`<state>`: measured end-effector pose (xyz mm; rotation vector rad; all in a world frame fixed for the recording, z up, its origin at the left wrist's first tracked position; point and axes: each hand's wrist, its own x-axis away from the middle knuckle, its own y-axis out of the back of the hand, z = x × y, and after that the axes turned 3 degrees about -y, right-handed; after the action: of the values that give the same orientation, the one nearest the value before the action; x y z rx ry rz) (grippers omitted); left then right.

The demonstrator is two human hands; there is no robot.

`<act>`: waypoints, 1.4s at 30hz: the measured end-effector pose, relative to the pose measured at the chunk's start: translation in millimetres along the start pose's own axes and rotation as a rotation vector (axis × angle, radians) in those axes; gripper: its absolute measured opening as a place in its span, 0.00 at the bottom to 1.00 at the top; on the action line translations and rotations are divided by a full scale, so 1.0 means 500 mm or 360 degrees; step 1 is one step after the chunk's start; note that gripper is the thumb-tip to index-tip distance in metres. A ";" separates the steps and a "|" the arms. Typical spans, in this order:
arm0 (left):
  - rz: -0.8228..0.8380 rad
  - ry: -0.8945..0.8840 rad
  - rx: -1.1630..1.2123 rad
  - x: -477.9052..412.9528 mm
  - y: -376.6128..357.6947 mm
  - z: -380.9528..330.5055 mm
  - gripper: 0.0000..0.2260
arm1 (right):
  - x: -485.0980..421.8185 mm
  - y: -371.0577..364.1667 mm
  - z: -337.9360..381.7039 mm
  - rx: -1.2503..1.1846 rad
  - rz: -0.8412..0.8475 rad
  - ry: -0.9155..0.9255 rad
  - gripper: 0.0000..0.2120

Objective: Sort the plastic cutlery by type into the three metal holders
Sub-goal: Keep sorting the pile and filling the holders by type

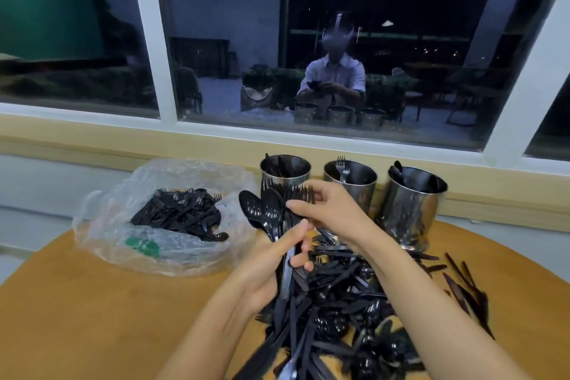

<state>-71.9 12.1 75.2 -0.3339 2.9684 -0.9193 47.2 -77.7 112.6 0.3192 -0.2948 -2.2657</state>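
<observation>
The left hand point(268, 268) grips an upright bundle point(273, 210) of black spoons and forks, its fingers point(300, 263) curled round the handles, above the pile point(345, 302) of cutlery that lies on the counter point(92, 318). The right hand point(327, 210) pinches the fork heads at the bundle's top between thumb and fingers, just in front of the three holders point(410, 210), which stand in a row at the counter's back edge; a fork point(341, 165) stands in the middle one. Left of them a bag point(123, 225) holds more cutlery.
</observation>
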 end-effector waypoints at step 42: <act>-0.0385 0.0197 -0.0243 -0.045 0.027 0.063 0.20 | -0.017 0.213 -0.024 -0.0557 -0.1111 -0.0008 0.07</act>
<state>-49.9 10.1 40.7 -0.6770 3.1717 -0.7551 131.0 -141.3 135.8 0.2540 0.2587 -2.9376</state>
